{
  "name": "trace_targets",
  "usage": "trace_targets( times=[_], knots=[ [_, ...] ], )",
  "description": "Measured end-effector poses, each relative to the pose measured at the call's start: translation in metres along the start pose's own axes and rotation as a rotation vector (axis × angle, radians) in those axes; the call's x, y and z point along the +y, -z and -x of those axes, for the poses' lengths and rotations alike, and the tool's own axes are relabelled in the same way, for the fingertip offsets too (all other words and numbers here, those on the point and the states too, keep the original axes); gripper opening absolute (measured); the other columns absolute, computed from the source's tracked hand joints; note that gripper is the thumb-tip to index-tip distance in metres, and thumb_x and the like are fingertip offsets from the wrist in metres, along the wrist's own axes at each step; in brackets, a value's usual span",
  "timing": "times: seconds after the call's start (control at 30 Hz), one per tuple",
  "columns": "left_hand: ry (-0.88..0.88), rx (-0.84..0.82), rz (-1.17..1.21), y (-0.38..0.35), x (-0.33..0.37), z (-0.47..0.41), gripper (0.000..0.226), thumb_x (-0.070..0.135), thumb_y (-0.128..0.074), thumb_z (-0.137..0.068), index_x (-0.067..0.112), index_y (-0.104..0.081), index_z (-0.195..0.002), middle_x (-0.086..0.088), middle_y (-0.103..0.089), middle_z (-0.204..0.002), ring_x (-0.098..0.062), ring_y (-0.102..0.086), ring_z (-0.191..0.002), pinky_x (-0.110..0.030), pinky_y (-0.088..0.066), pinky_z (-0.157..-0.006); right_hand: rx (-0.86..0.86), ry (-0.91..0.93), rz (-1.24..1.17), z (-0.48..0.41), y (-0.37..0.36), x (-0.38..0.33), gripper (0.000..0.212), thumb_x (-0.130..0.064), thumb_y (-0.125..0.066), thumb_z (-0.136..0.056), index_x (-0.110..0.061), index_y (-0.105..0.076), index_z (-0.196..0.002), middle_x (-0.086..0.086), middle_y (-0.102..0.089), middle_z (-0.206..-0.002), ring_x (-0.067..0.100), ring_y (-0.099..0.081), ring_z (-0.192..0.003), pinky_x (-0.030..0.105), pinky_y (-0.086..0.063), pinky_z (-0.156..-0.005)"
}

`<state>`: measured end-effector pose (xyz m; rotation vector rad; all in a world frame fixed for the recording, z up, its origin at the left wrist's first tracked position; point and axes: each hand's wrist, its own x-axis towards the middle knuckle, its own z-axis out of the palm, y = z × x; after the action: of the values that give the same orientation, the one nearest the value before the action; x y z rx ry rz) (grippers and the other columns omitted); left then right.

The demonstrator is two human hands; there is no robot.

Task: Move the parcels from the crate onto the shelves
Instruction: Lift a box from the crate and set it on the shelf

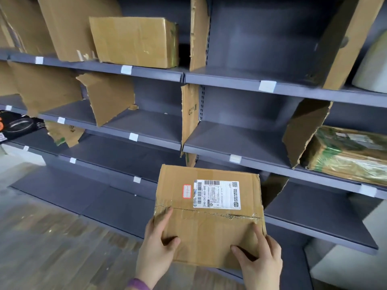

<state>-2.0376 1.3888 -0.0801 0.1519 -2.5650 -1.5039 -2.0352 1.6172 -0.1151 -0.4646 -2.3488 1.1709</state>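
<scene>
Cardboard parcel (209,218) is held at approx. 6 o'clock, before the shelves (240,141), not yet on them. Its 8 o'clock corner is gripped by the left hand (157,252), 4 o'clock corner by the right hand (260,260). Judged light, stiff, tape (236,216) torn; best supported underneath.

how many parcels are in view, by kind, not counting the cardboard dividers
plain cardboard boxes: 2 (held box, box on the upper shelf)
tape-wrapped box, clear and green tape: 1
pale soft parcel, partly cut off at the right edge: 1
black packet, at the left edge: 1
total: 5
</scene>
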Motion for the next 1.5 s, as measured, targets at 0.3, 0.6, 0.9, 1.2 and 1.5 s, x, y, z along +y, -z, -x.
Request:
trace_targets(
  times=[0.3, 0.6, 0.9, 1.2, 1.5],
  knots=[
    [-0.091, -0.188, 0.011, -0.019, 0.008, -0.070, 0.074, 0.024, -0.064, -0.083, 0.065, -0.026, -0.131, 0.026, -0.028, -0.139, 0.034, -0.035, -0.093, -0.009, -0.034, -0.072, 0.127, -0.089, 0.039, -0.028, 0.001, -0.009, 0.084, -0.019, -0.092, -0.056, -0.033, -0.058, -0.132, 0.011, -0.049, -0.130, 0.038, -0.047, -0.116, 0.048, -0.038, -0.100],
    [-0.181, -0.161, 0.049, -0.052, 0.048, -0.137, 0.073, 0.022, -0.067, -0.083, 0.060, -0.029, -0.133, 0.025, -0.028, -0.140, 0.015, -0.037, -0.111, -0.014, -0.036, -0.083, 0.165, -0.031, -0.029, -0.110, 0.007, -0.020, 0.075, -0.020, -0.088, -0.065, -0.034, -0.057, -0.132, 0.004, -0.047, -0.132, 0.031, -0.043, -0.118, 0.044, -0.036, -0.102],
    [-0.222, -0.082, -0.001, -0.054, 0.102, -0.242, 0.071, 0.024, -0.066, -0.083, 0.050, -0.030, -0.139, 0.012, -0.034, -0.146, -0.009, -0.037, -0.131, -0.032, -0.034, -0.103, 0.110, 0.114, -0.039, -0.224, -0.013, -0.060, 0.062, -0.028, -0.079, -0.078, -0.030, -0.054, -0.134, 0.007, -0.042, -0.134, 0.029, -0.041, -0.119, 0.045, -0.032, -0.109],
    [-0.195, -0.062, -0.032, -0.090, 0.114, -0.315, 0.062, 0.030, -0.065, -0.085, 0.041, -0.037, -0.139, 0.001, -0.036, -0.141, -0.020, -0.050, -0.120, -0.026, -0.038, -0.089, 0.085, 0.074, 0.121, -0.289, -0.034, -0.062, 0.050, -0.033, -0.070, -0.086, -0.027, -0.055, -0.133, 0.010, -0.041, -0.141, 0.038, -0.039, -0.122, 0.041, -0.031, -0.106],
    [-0.129, -0.022, -0.190, -0.107, 0.136, -0.363, 0.036, 0.046, -0.056, -0.088, 0.027, -0.060, -0.118, -0.006, -0.042, -0.135, -0.032, -0.058, -0.107, -0.027, -0.038, -0.082, 0.034, 0.121, 0.194, -0.341, -0.038, -0.065, 0.034, -0.033, -0.055, -0.097, -0.014, -0.065, -0.123, 0.005, -0.062, -0.130, 0.024, -0.038, -0.137, 0.036, -0.023, -0.112]
  ],
)
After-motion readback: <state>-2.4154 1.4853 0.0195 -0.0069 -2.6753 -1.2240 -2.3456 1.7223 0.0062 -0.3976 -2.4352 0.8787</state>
